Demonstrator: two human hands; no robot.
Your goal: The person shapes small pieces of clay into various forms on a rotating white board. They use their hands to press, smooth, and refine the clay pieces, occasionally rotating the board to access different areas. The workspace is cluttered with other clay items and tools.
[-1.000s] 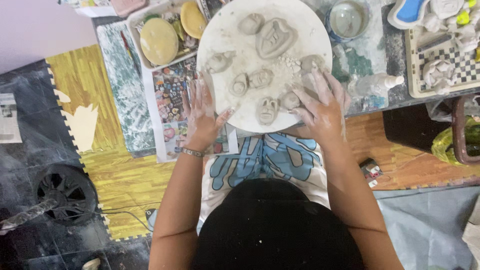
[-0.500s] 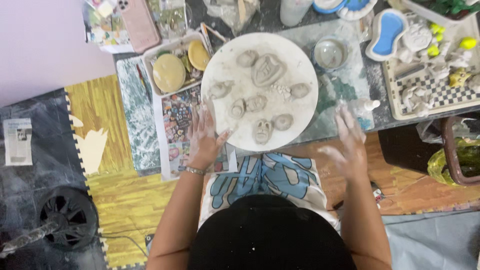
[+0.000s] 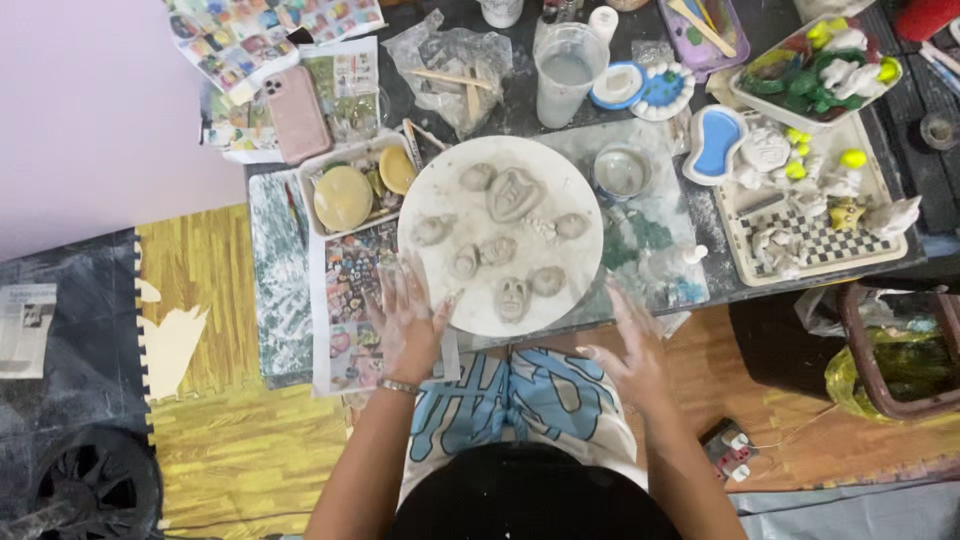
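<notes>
— Where's the round board [image 3: 440,290]?

— Just ahead of my left hand [image 3: 408,318], which lies open and flat on its near edge; my right hand [image 3: 630,358] hovers open, empty. I'd steady both sides so the clay faces [image 3: 512,297] don't slide.

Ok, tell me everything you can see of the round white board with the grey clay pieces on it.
The round white board is a flat disc, its surface dusted and smeared grey. It lies flat on the dark cluttered table, its near edge reaching the table's front. On it sit about nine small grey clay pieces, apart from one another; the largest, near the top, is shield-shaped, and one near the front looks like a face. The left hand rests spread on its lower left rim; the right hand is off it.
</notes>
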